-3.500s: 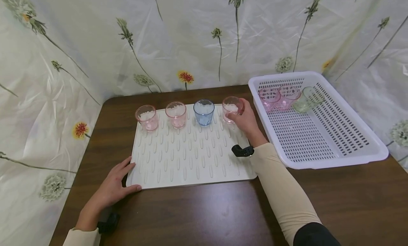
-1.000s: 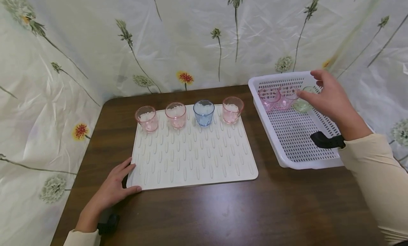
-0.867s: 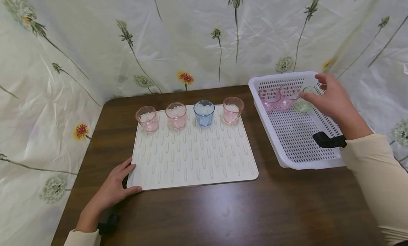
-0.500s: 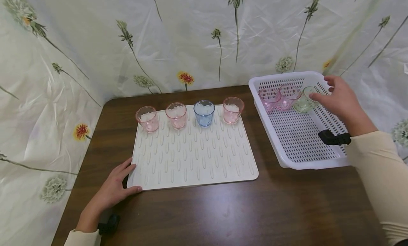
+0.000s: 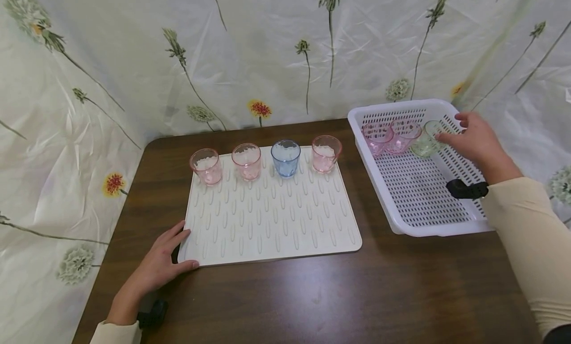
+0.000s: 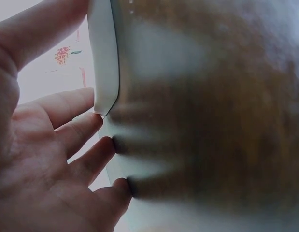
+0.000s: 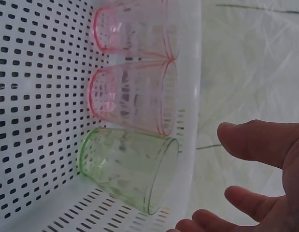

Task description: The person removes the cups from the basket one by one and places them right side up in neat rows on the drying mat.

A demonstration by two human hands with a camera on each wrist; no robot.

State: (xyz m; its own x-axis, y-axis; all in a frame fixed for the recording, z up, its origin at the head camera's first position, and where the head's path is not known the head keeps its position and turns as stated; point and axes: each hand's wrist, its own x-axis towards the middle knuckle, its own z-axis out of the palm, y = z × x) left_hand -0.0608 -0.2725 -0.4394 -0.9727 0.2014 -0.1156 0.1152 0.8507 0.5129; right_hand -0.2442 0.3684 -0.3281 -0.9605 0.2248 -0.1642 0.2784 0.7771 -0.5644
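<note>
My left hand [image 5: 156, 264] rests at the near left corner of a white ribbed drying mat [image 5: 267, 220], thumb along the front edge and fingers on the left side. The left wrist view shows its fingertips at the mat corner [image 6: 105, 63]. Over the far right of a white basket [image 5: 387, 205], my right hand [image 5: 475, 141] is spread with nothing in it. A green glass [image 7: 127, 169] leans in the basket nearest that hand, just short of the thumb in the right wrist view. Beside it are two pink glasses [image 7: 132, 96].
Along the mat's far edge stand a blue glass [image 5: 286, 163] and pink-rimmed glasses: one at far left [image 5: 209, 173], one beside it [image 5: 248, 168], one at right [image 5: 324, 160]. All sit on a dark wooden table [image 5: 290, 299]. A flowered sheet [image 5: 267, 51] hangs behind.
My right hand let go of the rightmost pink glass on the mat and moved right over the basket. Lately it shifted slightly further right and nearer the body. The left hand stays put.
</note>
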